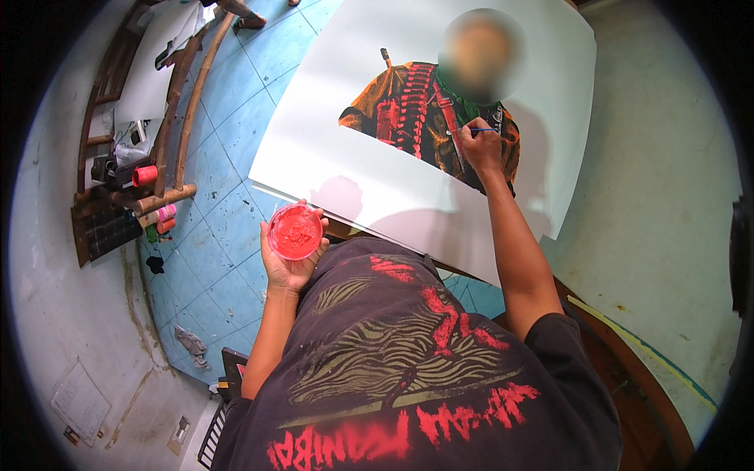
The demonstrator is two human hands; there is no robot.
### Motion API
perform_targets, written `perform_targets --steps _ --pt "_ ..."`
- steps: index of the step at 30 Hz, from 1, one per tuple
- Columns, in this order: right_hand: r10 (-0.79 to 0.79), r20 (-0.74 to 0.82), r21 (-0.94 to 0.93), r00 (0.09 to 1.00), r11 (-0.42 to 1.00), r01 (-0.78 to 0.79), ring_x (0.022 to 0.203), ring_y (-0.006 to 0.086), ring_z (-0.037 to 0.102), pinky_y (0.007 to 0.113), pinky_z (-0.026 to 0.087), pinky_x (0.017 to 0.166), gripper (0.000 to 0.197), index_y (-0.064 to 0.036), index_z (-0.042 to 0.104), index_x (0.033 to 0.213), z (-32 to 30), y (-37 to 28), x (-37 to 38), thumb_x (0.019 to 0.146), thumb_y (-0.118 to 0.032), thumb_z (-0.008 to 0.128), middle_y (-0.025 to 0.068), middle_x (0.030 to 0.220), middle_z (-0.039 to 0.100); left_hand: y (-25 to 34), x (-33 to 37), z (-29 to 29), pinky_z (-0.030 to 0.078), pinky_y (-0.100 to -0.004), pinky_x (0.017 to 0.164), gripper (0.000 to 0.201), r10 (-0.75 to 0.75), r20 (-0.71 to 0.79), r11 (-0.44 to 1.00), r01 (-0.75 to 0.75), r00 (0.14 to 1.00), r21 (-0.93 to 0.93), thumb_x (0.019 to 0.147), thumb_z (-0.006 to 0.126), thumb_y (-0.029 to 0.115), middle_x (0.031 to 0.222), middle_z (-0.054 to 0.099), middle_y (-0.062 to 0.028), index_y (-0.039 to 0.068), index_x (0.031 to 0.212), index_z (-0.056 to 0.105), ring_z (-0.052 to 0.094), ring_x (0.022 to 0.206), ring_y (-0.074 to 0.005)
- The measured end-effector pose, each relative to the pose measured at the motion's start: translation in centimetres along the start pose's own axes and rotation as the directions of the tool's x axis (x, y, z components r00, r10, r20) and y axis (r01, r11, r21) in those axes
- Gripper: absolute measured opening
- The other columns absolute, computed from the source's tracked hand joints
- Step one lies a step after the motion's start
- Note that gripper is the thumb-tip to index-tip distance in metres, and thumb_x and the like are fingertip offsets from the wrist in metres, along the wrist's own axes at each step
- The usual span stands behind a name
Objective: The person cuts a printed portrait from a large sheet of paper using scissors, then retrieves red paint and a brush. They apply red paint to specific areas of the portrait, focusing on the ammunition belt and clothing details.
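Observation:
My left hand (286, 271) cups a round tub of red paint (298, 232) from below, near the front left edge of a large white sheet (314, 145). The paint's surface is stirred and uneven. Over on the right, my right hand (482, 149) pinches a thin blue paintbrush (485, 129) and rests against the picture. Painted on the sheet is a figure (408, 110) in black, orange and red, with a green scarf and a blurred head. The brush's tip lies around a red strap on the figure's chest; whether it touches cannot be made out.
To the left stands a wooden pole rack (188, 118) with a red cup (144, 176) and a pink container (166, 212). A grey rag (191, 347) lies on the blue tiled floor (216, 259). A pale wall (660, 157) borders the sheet's right side.

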State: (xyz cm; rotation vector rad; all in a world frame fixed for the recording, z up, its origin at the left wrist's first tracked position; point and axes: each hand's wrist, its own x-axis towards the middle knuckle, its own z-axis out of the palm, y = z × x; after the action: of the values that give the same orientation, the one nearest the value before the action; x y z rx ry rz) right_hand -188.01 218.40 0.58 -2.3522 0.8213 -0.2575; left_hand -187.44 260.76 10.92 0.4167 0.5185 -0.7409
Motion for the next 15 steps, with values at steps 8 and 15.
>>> perform_targets --steps 8,15 --pt "0.007 -0.011 -0.115 1.0 0.993 -0.008 0.072 0.0329 0.069 0.041 0.054 0.063 0.015 -0.0054 0.067 0.081 0.1 0.5 0.0 0.084 -0.019 0.062 0.0175 0.076 0.069 0.0 -0.1 -0.1 0.057 -0.0525 0.085 0.078 -0.004 0.012 1.0 0.004 1.0 -0.029 0.094 0.038 0.064 0.133 0.05 -0.0266 0.003 0.143 0.036 0.057 0.117 -0.039" --pt "-0.039 -0.094 0.055 0.995 0.998 0.045 0.072 0.0336 0.069 0.042 0.054 0.064 0.016 -0.0051 0.068 0.083 0.1 0.1 1.1 0.085 -0.02 0.062 0.0172 0.077 0.069 0.0 -0.2 -0.4 0.056 -0.0542 0.086 0.079 0.0 0.002 0.998 0.0 1.0 -0.059 0.094 0.038 0.064 0.134 0.049 -0.0269 0.003 0.144 0.035 0.056 0.118 -0.0399"
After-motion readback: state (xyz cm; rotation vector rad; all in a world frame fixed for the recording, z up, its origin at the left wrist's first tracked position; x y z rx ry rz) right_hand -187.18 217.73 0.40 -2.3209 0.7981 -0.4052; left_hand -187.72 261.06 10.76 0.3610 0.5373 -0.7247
